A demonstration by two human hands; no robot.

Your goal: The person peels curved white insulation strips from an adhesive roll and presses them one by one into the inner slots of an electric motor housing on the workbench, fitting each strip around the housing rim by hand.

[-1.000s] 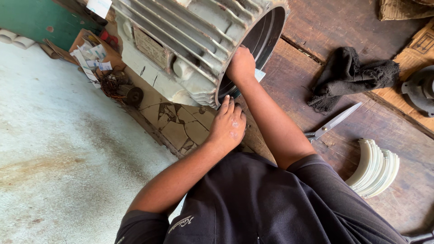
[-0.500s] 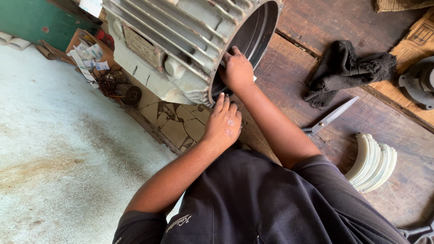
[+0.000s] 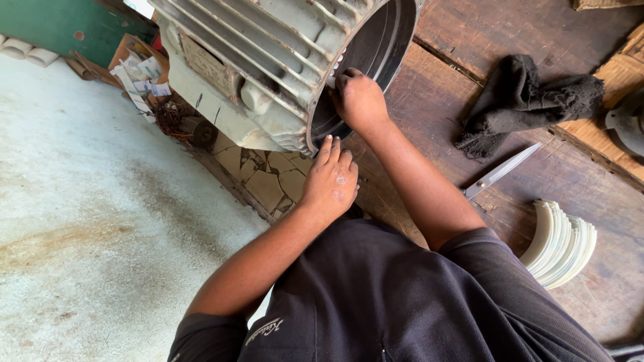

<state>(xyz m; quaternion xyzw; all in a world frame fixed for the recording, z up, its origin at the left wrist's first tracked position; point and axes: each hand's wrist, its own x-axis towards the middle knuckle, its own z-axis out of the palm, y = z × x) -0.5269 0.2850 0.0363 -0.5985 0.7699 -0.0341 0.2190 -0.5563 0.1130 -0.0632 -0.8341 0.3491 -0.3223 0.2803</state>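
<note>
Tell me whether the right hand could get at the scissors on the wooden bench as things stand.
Probably yes. The right hand is at the rim of the motor housing, and the scissors lie in the open on the bench beside that forearm, nothing covering them; the black cloth lies apart.

Soft, even daylight fills the scene, bright enough to show detail everywhere. The pale concrete floor (image 3: 87, 201) at the left reads brightest, nearly washed out, while the wooden bench (image 3: 469, 87) stays darker and warm. The bore of the ribbed motor housing (image 3: 268, 60) falls into deep shadow. Shadows under the forearms are faint and diffuse. The metal scissors (image 3: 503, 171) catch a mild glint. Focus is sharp at the centre; lines bend slightly toward the frame edges from the wide lens.
</note>
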